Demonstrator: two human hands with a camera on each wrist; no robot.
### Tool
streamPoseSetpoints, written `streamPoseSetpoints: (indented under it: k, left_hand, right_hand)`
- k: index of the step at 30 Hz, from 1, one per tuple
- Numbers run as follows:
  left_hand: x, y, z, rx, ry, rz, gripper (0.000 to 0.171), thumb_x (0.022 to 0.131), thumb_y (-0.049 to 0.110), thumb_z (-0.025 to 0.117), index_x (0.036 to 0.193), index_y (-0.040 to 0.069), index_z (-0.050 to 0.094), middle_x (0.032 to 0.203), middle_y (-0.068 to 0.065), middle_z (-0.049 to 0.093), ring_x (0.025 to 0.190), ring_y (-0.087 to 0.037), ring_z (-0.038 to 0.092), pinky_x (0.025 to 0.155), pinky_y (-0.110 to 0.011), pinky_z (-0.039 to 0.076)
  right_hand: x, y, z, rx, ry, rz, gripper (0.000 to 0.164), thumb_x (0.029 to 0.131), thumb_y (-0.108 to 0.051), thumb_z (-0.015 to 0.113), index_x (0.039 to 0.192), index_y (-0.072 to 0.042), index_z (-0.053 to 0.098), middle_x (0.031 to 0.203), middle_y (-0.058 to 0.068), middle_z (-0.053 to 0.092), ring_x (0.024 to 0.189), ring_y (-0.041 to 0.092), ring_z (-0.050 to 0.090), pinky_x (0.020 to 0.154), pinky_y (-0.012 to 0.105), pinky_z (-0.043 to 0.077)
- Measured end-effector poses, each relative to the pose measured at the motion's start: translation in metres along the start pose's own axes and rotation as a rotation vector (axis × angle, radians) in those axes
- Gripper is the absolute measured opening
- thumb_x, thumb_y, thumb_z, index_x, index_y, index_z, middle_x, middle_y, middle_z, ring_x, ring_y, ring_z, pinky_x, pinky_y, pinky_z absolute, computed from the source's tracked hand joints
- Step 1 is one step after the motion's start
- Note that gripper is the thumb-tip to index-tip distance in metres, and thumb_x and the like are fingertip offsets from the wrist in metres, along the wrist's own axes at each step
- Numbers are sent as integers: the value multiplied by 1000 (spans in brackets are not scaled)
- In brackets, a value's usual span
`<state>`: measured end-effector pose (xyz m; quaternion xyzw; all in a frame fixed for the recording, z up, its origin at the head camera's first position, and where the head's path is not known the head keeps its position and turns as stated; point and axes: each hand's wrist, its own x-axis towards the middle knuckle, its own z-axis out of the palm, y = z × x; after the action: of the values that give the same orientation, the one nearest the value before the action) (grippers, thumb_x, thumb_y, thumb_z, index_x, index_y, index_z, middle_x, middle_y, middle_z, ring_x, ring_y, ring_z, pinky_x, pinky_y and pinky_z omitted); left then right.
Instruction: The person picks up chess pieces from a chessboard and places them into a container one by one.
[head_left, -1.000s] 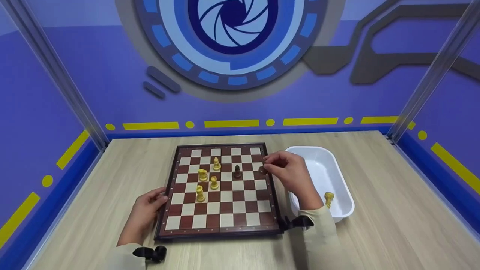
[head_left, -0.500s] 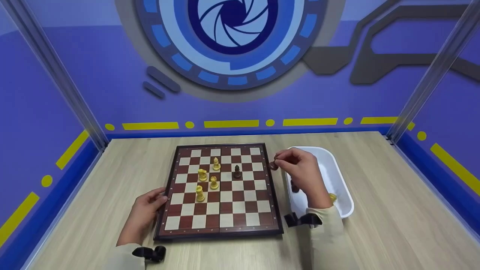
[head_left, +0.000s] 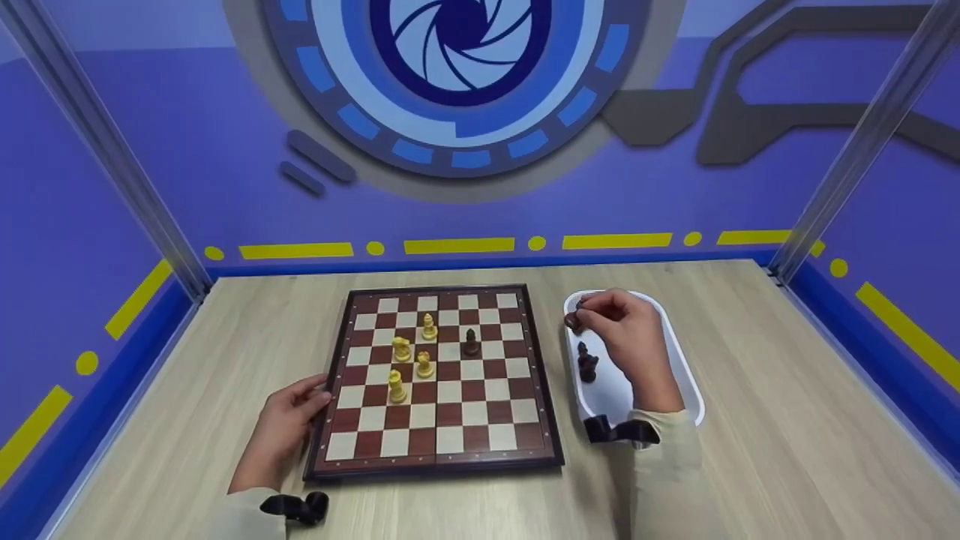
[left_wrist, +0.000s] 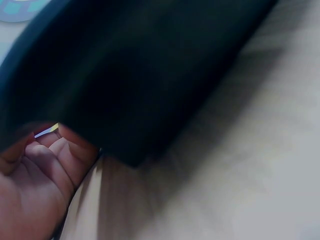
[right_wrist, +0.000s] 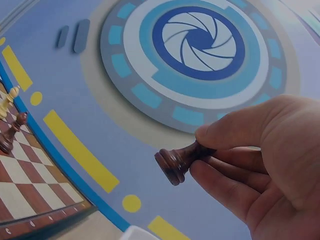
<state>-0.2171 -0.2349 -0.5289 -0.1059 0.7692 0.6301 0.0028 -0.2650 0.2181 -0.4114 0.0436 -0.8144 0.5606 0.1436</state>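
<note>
My right hand (head_left: 626, 330) pinches a dark brown chess piece (head_left: 573, 321) between thumb and fingers, above the far left part of the white tray (head_left: 694, 397). In the right wrist view the chess piece (right_wrist: 175, 164) is tilted with its round base outward; the fingers hide its top. My left hand (head_left: 281, 420) holds the left edge of the chessboard (head_left: 491, 412), and in the left wrist view its bent fingers (left_wrist: 70, 155) meet the board's dark side. A dark bishop-like piece (head_left: 470, 343) and several yellow pieces, including a rook-like one (head_left: 397, 387), stand on the board.
Dark chess pieces (head_left: 588, 366) lie in the tray, partly beside my right forearm. The tray stands right of the board on a wooden table (head_left: 247, 322). Blue printed panels (head_left: 465, 217) close off the back and sides.
My right hand has lifted the dark chess piece off the board's right side and carried it rightward over the tray. The left hand and the standing pieces stay put.
</note>
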Motion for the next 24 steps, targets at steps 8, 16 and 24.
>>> streamPoseSetpoints:
  k: [8, 16, 24]
  left_hand:
    - [-3, 2, -2, 55, 19, 16, 41, 97, 7, 57, 137, 0, 52, 101, -6, 64, 80, -9, 61, 66, -25, 53]
    - [-2, 2, -1, 41, 13, 18, 40, 97, 7, 57, 136, 0, 53, 100, -5, 63, 81, -8, 61, 66, -24, 53]
    - [0, 1, 1, 10, 5, 12, 41, 97, 5, 56, 136, -2, 52, 96, -2, 64, 78, -8, 62, 65, -25, 54]
  right_hand:
    - [3, 7, -11, -81, 50, 54, 12, 86, -11, 72, 94, -2, 70, 99, 9, 69, 83, 12, 67, 74, 21, 53]
    - [3, 14, -21, -210, 44, 81, 10, 87, -14, 71, 94, -7, 71, 93, 7, 72, 83, 14, 66, 75, 27, 50]
    - [3, 16, -22, -219, 30, 116, 7, 87, -13, 69, 92, -7, 70, 89, 7, 72, 81, 18, 66, 72, 30, 49]
